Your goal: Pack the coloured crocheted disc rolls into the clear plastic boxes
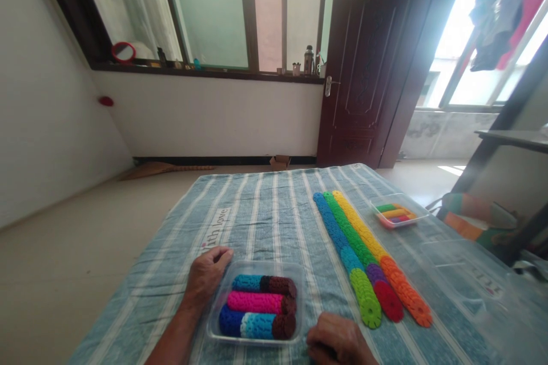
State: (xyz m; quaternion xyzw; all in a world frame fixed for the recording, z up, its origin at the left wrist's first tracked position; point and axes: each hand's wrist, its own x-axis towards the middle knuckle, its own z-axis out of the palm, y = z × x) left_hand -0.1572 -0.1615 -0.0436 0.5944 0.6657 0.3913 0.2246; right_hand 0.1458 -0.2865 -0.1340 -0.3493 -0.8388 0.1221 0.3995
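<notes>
A clear plastic box (257, 342) in front of me holds three rows of stacked slotted plastic discs (257, 302) in blues, pink, black and brown. My left hand (209, 274) rests on the cloth at the box's upper left corner, fingers curled in, with nothing visible in them. Whether it touches the rim, I cannot tell. To the right of the box, my right hand (338, 339) lies on the cloth in a loose fist, apart from the box. Farther right, three long rows of overlapping discs (363, 256) lie side by side in blue, green, yellow, purple, red and orange.
A striped blue cloth (265, 205) covers the surface. A second clear box (398, 211) with colored discs stands at the back right. Transparent plastic (466, 274), perhaps a lid or bag, lies at the right. Beyond are a dark door (359, 68) and a window ledge (214, 73) with small items.
</notes>
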